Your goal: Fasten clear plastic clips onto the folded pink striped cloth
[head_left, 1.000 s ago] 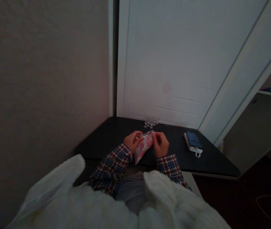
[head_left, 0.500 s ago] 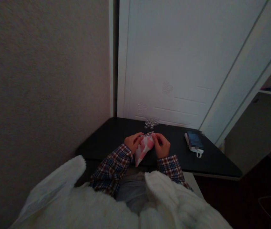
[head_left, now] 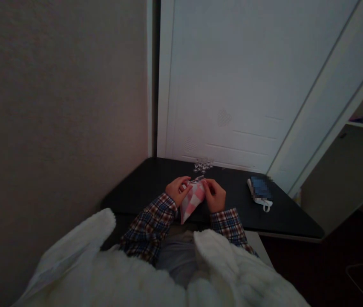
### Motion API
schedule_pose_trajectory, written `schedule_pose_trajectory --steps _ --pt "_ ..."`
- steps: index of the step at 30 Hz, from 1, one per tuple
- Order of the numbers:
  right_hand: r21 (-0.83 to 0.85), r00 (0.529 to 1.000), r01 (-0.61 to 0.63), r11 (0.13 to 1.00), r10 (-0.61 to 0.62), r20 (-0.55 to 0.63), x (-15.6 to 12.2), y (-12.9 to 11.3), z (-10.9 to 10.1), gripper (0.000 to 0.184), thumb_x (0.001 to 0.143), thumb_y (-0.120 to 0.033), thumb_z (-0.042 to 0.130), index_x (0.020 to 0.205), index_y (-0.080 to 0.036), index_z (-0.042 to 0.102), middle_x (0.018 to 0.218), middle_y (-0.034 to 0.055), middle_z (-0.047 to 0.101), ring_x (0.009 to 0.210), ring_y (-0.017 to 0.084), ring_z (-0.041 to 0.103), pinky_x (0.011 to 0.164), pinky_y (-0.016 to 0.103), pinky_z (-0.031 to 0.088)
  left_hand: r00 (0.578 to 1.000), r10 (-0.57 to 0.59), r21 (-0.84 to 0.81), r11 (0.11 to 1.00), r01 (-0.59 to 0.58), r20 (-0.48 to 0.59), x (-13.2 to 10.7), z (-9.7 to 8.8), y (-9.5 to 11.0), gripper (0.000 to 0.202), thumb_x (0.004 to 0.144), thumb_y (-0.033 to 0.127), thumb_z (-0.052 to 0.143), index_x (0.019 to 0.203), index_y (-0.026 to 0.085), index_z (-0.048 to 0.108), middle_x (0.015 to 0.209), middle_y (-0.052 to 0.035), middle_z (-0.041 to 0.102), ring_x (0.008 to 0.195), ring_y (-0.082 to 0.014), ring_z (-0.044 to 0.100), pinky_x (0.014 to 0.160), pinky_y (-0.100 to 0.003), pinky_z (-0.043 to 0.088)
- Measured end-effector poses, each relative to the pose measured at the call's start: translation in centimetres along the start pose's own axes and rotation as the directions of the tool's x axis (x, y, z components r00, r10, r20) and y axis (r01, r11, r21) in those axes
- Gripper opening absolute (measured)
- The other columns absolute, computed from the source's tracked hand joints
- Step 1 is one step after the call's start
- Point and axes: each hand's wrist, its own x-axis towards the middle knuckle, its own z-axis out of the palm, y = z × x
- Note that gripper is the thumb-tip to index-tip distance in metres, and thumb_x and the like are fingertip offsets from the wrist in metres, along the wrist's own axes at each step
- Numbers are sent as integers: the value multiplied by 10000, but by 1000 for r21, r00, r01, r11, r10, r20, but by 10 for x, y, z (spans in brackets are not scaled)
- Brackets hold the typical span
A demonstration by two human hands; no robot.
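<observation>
A pink-and-white checked cloth pouch (head_left: 195, 198) hangs between my hands over the front part of the dark table, its lower corner pointing down toward me. My left hand (head_left: 177, 189) grips its upper left side, fingers curled over the edge. At the upper right corner, my right hand (head_left: 215, 195) pinches the cloth between thumb and fingers. A shiny strip (head_left: 198, 178) shows along the pouch's top edge; whether it belongs to the pouch or sits inside, I cannot tell. Beyond the pouch lies a cluster of several small clear, shiny pieces (head_left: 203, 165).
The black table (head_left: 136, 187) meets a wall (head_left: 73, 106) on the left and a white panel (head_left: 226, 76) behind. To the right lies a blurred-out blue rectangular item (head_left: 260, 187) on something white with a loop. A pale cable (head_left: 360, 265) rests on the dark floor.
My right hand has shifted slightly left, and the pouch's upper edge has moved a little with it. Both hands keep their hold. The clear pieces lie as before.
</observation>
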Motion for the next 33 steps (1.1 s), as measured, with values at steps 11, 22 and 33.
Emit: schedule_pose_trajectory --steps 11,22,33 --pt "-25 999 -22 999 22 26 0 0 0 273 845 -384 435 882 -183 616 661 -2 596 551 115 526 527 216 410 1000 -1 -17 1000 1 -5 0 -1 -3 328 754 329 565 1044 176 588 839 -25 633 523 -79 526 497 -206 462" --pt "-44 998 -45 998 46 42 -1 2 1 258 852 -379 431 882 -189 603 646 -7 587 563 116 530 529 211 403 1000 12 -50 999 -11 24 1 -5 -2 359 757 390 569 1045 174 579 822 -17 621 513 -75 526 476 -197 447" --pt "-54 999 -36 998 38 38 -1 2 0 258 848 -385 432 870 -192 601 639 -8 591 550 117 533 522 214 405 1000 9 -59 998 -8 14 0 -4 0 336 752 380 570 1019 177 592 797 -19 620 519 -84 525 484 -203 452"
